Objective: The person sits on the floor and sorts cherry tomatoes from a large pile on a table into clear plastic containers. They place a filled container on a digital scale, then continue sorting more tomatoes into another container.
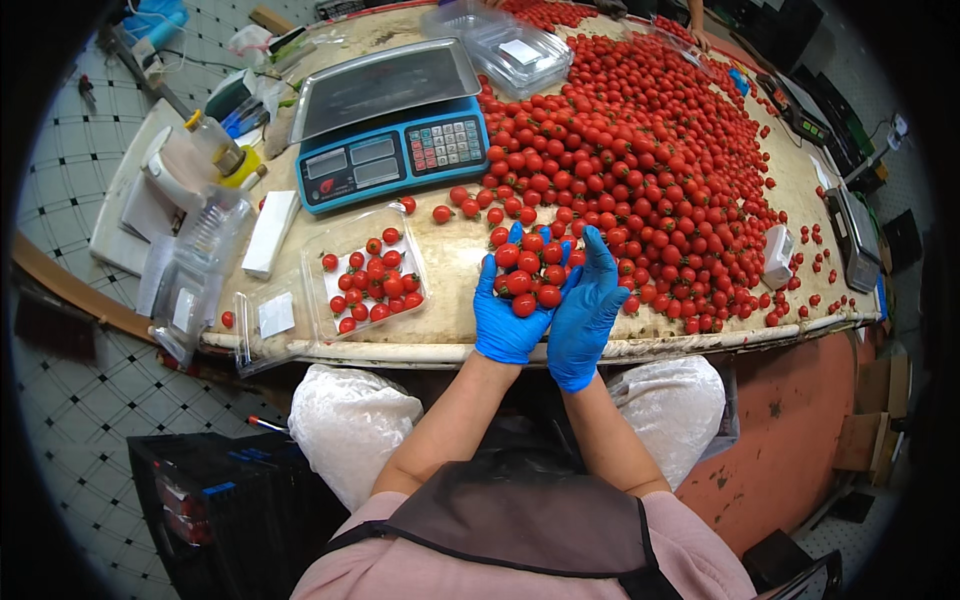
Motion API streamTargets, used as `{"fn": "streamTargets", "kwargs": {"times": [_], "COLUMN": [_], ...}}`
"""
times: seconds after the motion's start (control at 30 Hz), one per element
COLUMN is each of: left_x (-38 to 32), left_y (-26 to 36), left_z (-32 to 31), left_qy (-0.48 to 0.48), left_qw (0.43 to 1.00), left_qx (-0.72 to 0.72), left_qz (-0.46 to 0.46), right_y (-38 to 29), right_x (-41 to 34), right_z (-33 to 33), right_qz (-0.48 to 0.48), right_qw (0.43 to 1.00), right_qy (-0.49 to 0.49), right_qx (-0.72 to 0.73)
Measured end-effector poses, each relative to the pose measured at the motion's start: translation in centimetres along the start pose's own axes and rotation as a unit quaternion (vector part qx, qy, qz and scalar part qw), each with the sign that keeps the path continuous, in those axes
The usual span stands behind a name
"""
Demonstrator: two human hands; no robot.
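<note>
My left hand (511, 322), in a blue glove, is cupped palm up around a handful of cherry tomatoes (528, 262). Beside it my right hand (589, 315), also gloved in blue, stands on edge against the tomatoes' right side with its fingers extended. Whether its fingers hold any tomato cannot be told. A large heap of cherry tomatoes (660, 172) spreads beyond and to the right of both hands. Left of them lies an open clear plastic clamshell (424, 300) with a white liner and several tomatoes inside; its lid (255, 330) is folded out to the left.
A blue digital scale (390, 161) with a metal pan stands behind the clamshell. Clear containers (517, 56) are stacked beyond it, and others (187, 277) lie at left near a white paper stack (271, 234). At the far right is another scale (855, 232). Another person's hand (700, 37) rests at the back.
</note>
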State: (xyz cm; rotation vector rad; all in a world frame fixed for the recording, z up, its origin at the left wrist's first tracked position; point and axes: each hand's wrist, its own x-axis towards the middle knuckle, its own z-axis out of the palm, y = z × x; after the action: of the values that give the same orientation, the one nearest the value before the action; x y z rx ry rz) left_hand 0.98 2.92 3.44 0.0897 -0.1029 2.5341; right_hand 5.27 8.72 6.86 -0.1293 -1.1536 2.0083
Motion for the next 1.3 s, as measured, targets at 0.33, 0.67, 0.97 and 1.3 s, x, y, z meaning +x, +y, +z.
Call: {"fn": "streamTargets", "kwargs": {"times": [0.33, 0.67, 0.97, 1.3], "left_x": [-1.0, -2.9, -3.6, -1.4], "left_y": [3.2, 13.8, 21.6, 10.2], "left_z": [1.2, 6.3, 1.6, 3.9], "left_qy": [0.019, 0.104, 0.248, 0.071], "left_qw": [0.996, 0.947, 0.598, 0.346], "left_qx": [-0.084, 0.171, 0.641, 0.888], "left_qz": [-0.009, 0.251, 0.411, 0.295], "right_y": [0.2, 0.5, 0.6, -0.3], "right_x": [0.5, 0.4, 1.0, 4.0], "right_z": [-0.6, -2.0, -2.9, -4.9], "right_qz": [-0.056, -0.03, -0.02, -0.026], "right_qw": [0.995, 0.988, 0.989, 0.944], "right_qy": [-0.009, -0.032, -0.029, -0.035], "right_qx": [-0.088, -0.15, -0.146, -0.326]}}
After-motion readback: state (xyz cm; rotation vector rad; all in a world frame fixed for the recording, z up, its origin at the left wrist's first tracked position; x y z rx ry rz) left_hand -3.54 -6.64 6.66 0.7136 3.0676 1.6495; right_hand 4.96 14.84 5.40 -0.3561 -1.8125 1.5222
